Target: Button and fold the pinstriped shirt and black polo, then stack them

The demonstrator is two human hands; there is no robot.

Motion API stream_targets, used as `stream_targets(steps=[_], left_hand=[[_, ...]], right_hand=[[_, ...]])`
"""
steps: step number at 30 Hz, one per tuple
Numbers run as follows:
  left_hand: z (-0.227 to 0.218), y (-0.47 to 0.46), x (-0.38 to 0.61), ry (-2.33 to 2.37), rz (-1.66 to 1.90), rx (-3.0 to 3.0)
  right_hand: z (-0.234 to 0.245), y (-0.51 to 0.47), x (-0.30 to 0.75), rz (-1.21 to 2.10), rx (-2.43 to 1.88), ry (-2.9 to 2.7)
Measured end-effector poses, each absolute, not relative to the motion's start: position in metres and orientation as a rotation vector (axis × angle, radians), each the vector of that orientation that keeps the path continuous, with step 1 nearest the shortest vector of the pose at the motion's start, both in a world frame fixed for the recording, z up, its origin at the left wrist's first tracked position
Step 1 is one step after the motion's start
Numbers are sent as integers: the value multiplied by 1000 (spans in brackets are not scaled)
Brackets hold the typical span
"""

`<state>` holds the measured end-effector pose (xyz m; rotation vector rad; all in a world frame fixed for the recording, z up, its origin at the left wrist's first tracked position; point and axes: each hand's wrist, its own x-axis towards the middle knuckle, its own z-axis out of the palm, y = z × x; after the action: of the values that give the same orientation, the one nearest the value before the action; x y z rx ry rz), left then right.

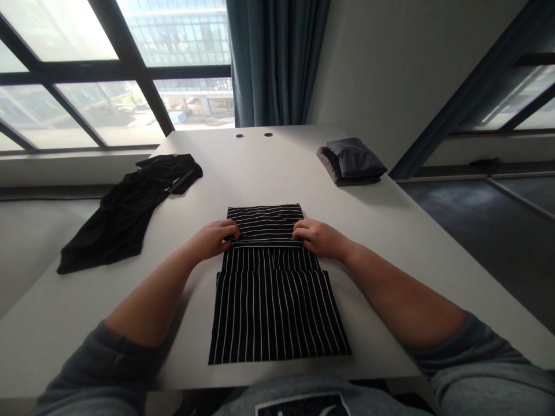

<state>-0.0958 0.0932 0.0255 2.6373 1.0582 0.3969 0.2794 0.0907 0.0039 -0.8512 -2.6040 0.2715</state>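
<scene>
A black garment with white stripes (277, 315) lies flat in front of me, partly folded. Its far section is turned over toward me, so the stripes there run crosswise, while those on the near part run lengthwise. My left hand (213, 238) pinches the left side of the turned-over section near its lower edge. On the opposite side, my right hand (321, 237) grips the same section with fingers closed. Both fingertips press against the cloth, and the garment rests on the white table (269, 173).
A black garment (125, 214) lies loosely spread at the table's left, partly over its edge. Folded dark grey clothes (353, 162) are stacked at the back right. Two round holes (268, 134) show near the far edge, before a blue curtain (277, 63) and windows.
</scene>
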Motion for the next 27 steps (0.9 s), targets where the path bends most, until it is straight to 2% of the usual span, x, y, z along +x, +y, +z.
stream_targets(steps=[10, 14, 17, 27], left_hand=[[27, 83, -98, 1053, 314, 2579], [27, 79, -83, 1368, 546, 2483], [21, 82, -66, 1310, 630, 2528], [-17, 109, -60, 1282, 176, 2618]], right_hand=[[9, 83, 279, 234, -925, -2634], [11, 79, 265, 166, -911, -2490], [7, 80, 252, 201, -901, -2494], [-22, 104, 238, 278, -1250, -2621]])
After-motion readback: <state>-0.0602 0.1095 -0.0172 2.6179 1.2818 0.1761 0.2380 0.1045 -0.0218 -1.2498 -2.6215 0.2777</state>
